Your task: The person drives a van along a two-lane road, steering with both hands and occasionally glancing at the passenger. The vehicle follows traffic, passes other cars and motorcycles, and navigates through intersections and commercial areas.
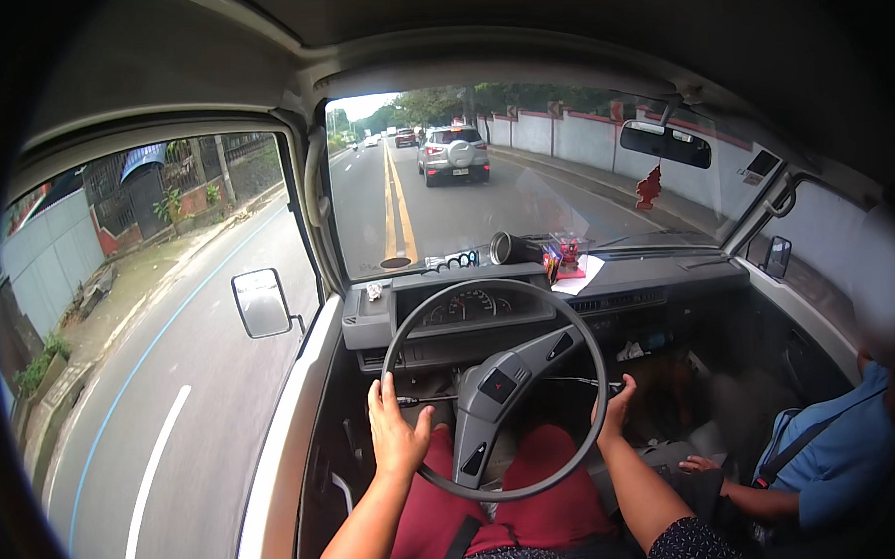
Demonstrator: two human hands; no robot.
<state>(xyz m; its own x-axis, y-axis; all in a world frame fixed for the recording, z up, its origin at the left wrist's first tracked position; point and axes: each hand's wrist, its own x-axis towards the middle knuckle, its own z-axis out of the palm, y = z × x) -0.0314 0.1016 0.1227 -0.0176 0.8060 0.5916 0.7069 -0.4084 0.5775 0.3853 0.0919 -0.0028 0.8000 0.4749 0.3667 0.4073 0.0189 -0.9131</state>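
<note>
A dark grey steering wheel point(494, 281) stands in front of me, its spoke tilted up to the right. At its left rim is my left hand point(398, 433), palm against the wheel, fingers stretched upward and thumb spread inward. My right hand point(615, 412) is at the right rim with its fingers partly curled round it; the rim hides part of the grip. Thin stalks stick out on both sides of the column, close to the hands. Behind the wheel, the instrument cluster point(469, 307) shows round dials.
A silver car point(453, 155) is ahead on the road, right of a double yellow line point(396, 207). A side mirror point(260, 303) stands at left. A dark cylinder point(515, 247) and papers lie on the dashboard. A person in a blue shirt point(842, 442) sits at right, seat belt across.
</note>
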